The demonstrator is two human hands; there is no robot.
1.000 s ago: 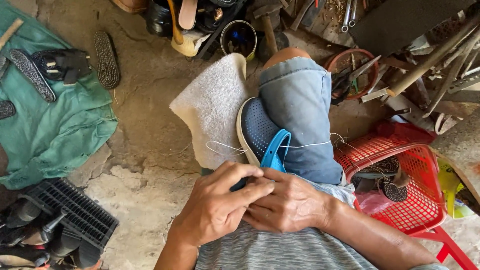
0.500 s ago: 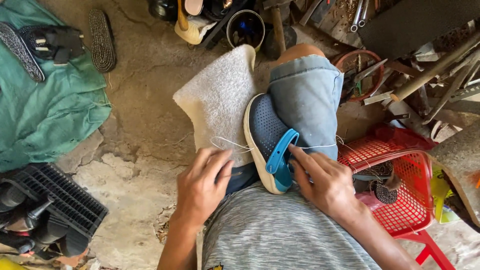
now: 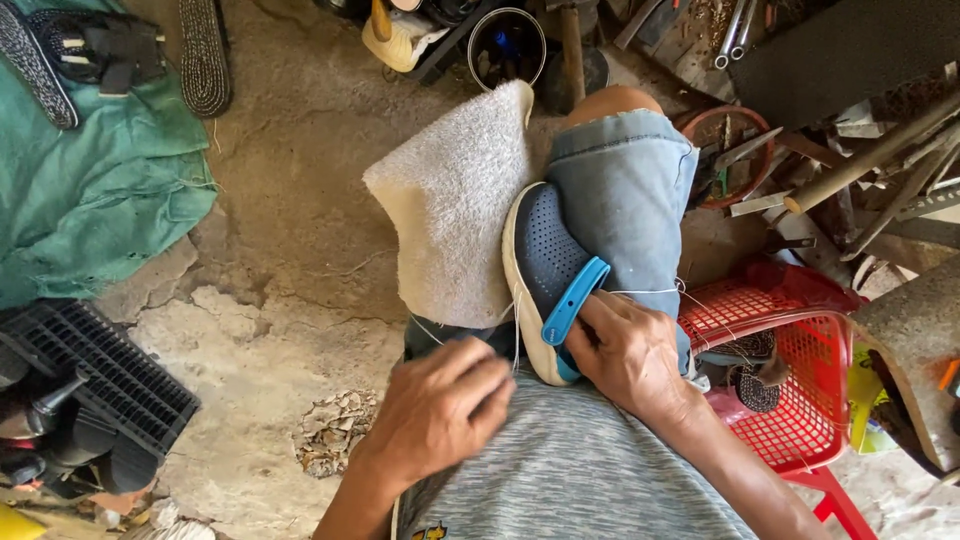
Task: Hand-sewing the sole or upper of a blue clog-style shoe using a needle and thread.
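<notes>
Two bare hands at work over a lap, seen from above. Between the knees, wedged against the leg in faded blue denim shorts [image 3: 625, 200]: a navy perforated foam clog with cream sole and bright blue heel strap [image 3: 548, 275], standing on edge, sole toward the left. Under and beside it, draped over the other knee, a beige terry towel [image 3: 455, 205]. Right hand [image 3: 632, 355] pressed against the clog's heel end just beside the blue strap, fingers curled in a clenched grip; exactly what is pinched there cannot be told. Thin white thread [image 3: 645, 292] running from that hand across the denim, with another strand dropping past the sole toward the left hand [image 3: 440, 410]. Left hand low over the grey heathered shirt [image 3: 570, 480], fingers bent and closed, apparently drawing on the strand; grip on the thread too fine to confirm. To the right, close by the thigh, a red plastic mesh basket [image 3: 790, 400]. To the left on the cracked concrete floor [image 3: 290, 200], a green cloth [image 3: 90, 210] bearing dark shoe soles [image 3: 205, 55], and a black slatted crate [image 3: 100, 370].
</notes>
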